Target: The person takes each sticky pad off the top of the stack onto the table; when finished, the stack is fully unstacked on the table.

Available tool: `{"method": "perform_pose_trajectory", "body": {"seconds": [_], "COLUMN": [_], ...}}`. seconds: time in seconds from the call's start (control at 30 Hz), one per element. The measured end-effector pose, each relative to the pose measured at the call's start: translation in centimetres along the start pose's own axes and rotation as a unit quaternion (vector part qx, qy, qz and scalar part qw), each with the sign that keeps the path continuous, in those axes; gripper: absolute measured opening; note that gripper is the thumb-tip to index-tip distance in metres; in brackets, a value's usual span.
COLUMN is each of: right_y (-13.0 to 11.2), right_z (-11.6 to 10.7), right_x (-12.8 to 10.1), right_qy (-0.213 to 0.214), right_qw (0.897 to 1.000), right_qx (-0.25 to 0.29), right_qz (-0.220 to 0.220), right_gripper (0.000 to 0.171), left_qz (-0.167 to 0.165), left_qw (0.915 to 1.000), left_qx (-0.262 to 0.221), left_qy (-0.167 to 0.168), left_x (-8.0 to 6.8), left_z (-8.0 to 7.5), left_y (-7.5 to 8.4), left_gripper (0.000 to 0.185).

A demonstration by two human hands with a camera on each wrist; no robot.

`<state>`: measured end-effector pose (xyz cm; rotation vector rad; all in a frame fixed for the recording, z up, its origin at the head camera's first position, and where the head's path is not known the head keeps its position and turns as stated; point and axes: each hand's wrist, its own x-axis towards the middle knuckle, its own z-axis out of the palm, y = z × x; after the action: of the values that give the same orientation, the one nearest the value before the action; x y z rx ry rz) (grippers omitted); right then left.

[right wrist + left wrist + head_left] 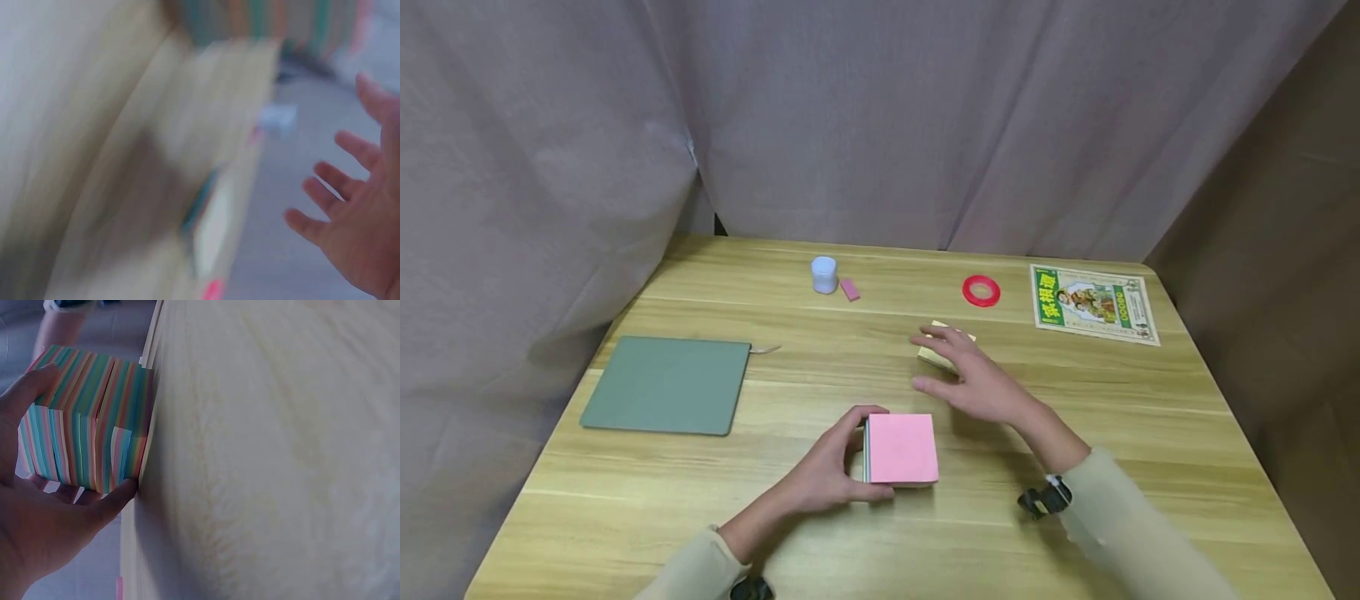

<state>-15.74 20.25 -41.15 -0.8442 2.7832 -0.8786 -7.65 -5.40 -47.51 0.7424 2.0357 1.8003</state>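
Observation:
My left hand (823, 467) grips a thick block of sticky notes (901, 448) from its left side, thumb on the near face and fingers round the far one. Pink paper tops the block. Striped edges in green, orange, pink and blue show on the block (81, 431) in the left wrist view, its base right at the tabletop. Over a small pale-yellow sticky note pad (934, 359) hovers my right hand (973, 379), fingers spread and holding nothing. That hand partly hides the pad in the head view; the right wrist view is blurred, showing the pad (214, 231) with a teal edge.
A green notebook (666, 385) with a ribbon lies at the left. Toward the back are a small white container (824, 275), a pink eraser-like piece (850, 290) and a red tape roll (981, 291). A printed card (1093, 304) lies at the back right. Grey curtains (880, 125) hang behind.

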Motion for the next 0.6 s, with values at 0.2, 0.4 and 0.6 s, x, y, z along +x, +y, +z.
{"method": "perform_pose_trajectory", "body": {"seconds": [0.2, 0.4, 0.6], "right_y": [-6.1, -7.3, -7.3], "right_z": [0.7, 2.6, 2.9], "right_x": [-3.4, -5.1, -5.2], "right_qy": [-0.074, -0.089, -0.055], "right_qw": [0.994, 0.987, 0.987], "right_qx": [-0.01, -0.088, -0.106], "right_qz": [-0.073, -0.102, -0.109], "right_gripper": [0.086, 0.094, 0.084], "left_qz": [0.009, 0.018, 0.022], "left_qw": [1.0, 0.9998, 0.9996], "left_qx": [0.003, 0.007, 0.013], "left_qy": [-0.001, -0.003, -0.01], "left_x": [-0.1, -0.1, -0.1], "left_z": [-0.1, 0.0, -0.1], "left_y": [0.0, 0.0, 0.0], "left_gripper": [0.087, 0.084, 0.085]}}
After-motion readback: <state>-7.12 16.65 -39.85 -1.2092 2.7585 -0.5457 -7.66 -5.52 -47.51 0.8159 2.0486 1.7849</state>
